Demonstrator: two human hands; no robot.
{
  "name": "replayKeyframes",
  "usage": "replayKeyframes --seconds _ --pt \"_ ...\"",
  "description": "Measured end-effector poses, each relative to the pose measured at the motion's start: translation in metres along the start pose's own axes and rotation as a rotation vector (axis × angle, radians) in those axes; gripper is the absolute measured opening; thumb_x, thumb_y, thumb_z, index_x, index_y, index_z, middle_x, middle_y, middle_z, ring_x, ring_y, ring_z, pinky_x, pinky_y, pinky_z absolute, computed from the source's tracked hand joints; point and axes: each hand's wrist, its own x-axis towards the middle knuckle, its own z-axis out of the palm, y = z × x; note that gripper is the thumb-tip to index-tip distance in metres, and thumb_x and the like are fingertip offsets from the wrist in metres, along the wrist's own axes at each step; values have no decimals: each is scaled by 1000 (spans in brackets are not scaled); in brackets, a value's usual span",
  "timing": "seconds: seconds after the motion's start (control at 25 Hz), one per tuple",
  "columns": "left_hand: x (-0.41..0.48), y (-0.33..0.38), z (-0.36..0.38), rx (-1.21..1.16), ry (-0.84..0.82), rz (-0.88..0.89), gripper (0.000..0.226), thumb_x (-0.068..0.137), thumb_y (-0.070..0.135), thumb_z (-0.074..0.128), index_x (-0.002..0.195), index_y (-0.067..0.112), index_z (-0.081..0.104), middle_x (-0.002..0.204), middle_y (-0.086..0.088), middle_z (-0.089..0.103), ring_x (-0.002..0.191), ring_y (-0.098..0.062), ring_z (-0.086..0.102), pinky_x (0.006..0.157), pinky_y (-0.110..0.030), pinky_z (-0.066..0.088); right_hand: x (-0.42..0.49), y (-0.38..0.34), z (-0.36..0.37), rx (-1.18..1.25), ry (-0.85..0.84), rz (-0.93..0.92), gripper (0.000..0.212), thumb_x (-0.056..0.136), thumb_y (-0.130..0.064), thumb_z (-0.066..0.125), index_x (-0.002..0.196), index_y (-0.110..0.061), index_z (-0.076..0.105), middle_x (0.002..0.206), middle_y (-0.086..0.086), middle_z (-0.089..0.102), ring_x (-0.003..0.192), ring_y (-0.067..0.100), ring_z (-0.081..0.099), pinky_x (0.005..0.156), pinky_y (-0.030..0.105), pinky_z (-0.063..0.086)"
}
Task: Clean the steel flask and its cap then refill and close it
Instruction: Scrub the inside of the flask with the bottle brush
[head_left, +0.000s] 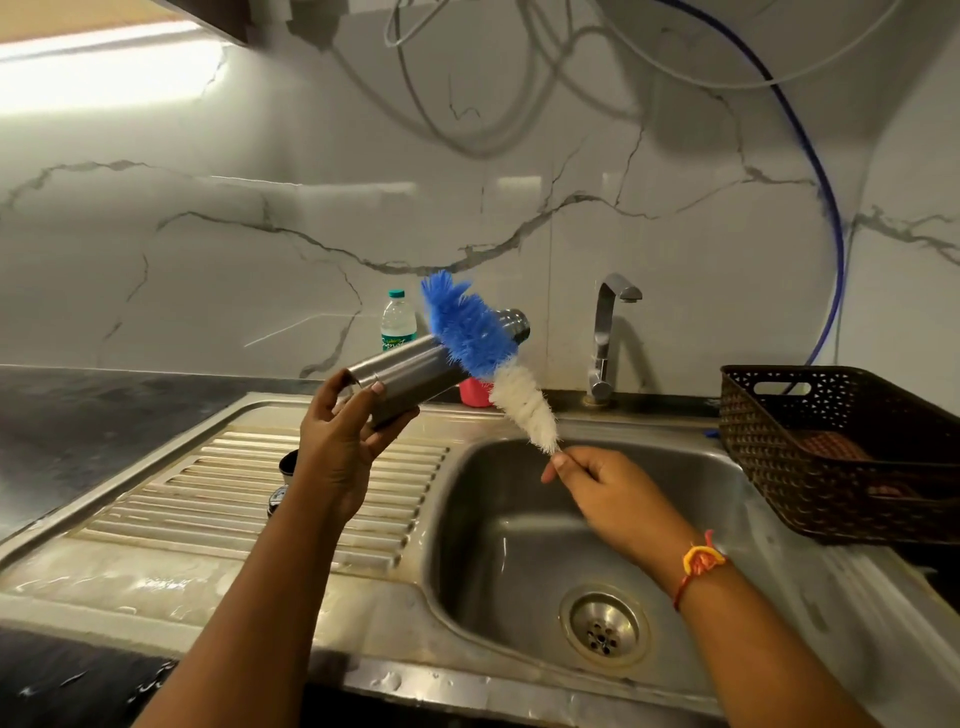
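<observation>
The person's left hand (337, 441) grips the steel flask (410, 371) near its bottom end, with the fingers curled round the body and the thumb on the near side. The flask is in the air above the back edge of the sink (498, 525). It is tilted, and its open mouth points up and to the right, toward the wall. The right hand (597, 478) pinches the thin handle of a bottle brush (483, 343) between thumb and fingers, above the basin. The brush goes up and to the left from this hand, first with white bristles and then with blue ones. It is outside the flask and crosses in front of the neck, so part of the neck is hidden. On the right wrist is an orange and red thread band (701, 561). Behind the left wrist, on the ribbed drainboard (208, 493), stands a small dark round thing (287, 462); it is mostly hidden, and I cannot tell if it is the cap. Behind the flask, by the marble wall, are a clear plastic water bottle (398, 319) and a pink cup (475, 393). The steel tap (605, 338) stands at the back of the basin, and a brown plastic basket (831, 452) sits to the right of it. A blue hose (826, 208) runs down the wall.
</observation>
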Motion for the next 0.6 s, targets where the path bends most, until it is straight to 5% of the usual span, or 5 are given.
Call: replayKeyframes --seconds 0.16,0.32,0.48,0.6 --pt "-5 -5 8 31 -169 -51 58 84 9 71 139 11 54 139 -22 54 122 -44 62 90 -53 59 7 -1 7 -38 38 33 30 103 -35 43 92 -21 68 67 -3 54 63 11 52 56 26 39" --pt "-1 0 1 -54 -38 2 57 88 8 68 142 13 51 140 -24 52 118 -43 64 91 -52 59 7 8 3 -97 -57 73 33 103 -36 42 88 -21 67 61 -3 49 56 10 46 54 26 35" --pt "-4 -4 4 80 -190 -42 62 84 7 72 142 13 52 139 -20 56 120 -40 64 91 -53 59 11 0 4 -22 0 71 33 103 -33 42 89 -17 67 70 -3 55 65 11 52 58 26 37" --pt "-5 -5 7 80 -129 -19 61 80 8 71 138 14 54 136 -18 57 120 -41 63 87 -50 61 11 4 3 -73 -41 84 33 103 -34 42 89 -17 67 67 -1 54 61 11 50 56 27 36"
